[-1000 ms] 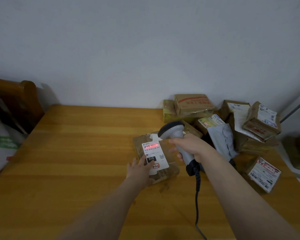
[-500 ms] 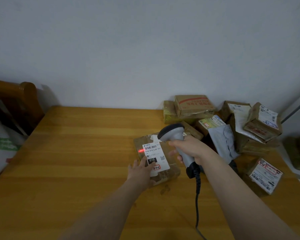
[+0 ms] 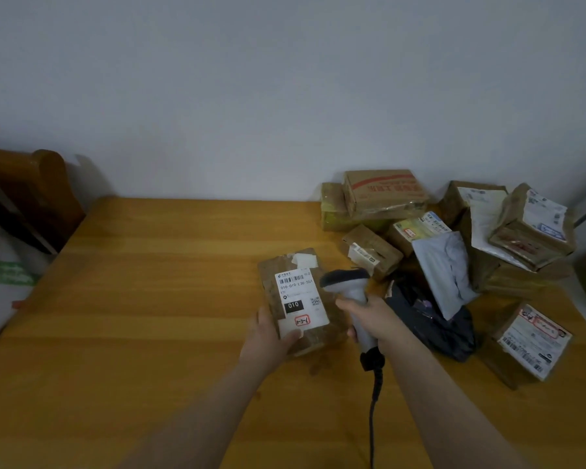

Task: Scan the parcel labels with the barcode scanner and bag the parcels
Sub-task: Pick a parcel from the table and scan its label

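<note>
A brown taped parcel (image 3: 278, 265) with a white label (image 3: 298, 299) lies on the wooden table (image 3: 149, 299). My left hand (image 3: 268, 336) grips its near left corner, thumb on the label's lower edge. My right hand (image 3: 372, 319) holds the handle of a grey barcode scanner (image 3: 347, 282) just right of the parcel, its head above the parcel's right edge. The scanner's black cable (image 3: 372, 407) runs toward me. No red scan light shows on the label.
Several taped parcels are piled at the table's back right (image 3: 383, 194), with a grey mailer bag (image 3: 444, 269), a black bag (image 3: 433, 323) and a labelled box (image 3: 531, 343) near the right edge. A white sack (image 3: 4, 282) and a wooden chair (image 3: 31, 198) stand at left.
The red scan line on the label has gone out. The scanner has drawn back to the right and lower. My left hand now grips the parcel's corner.
</note>
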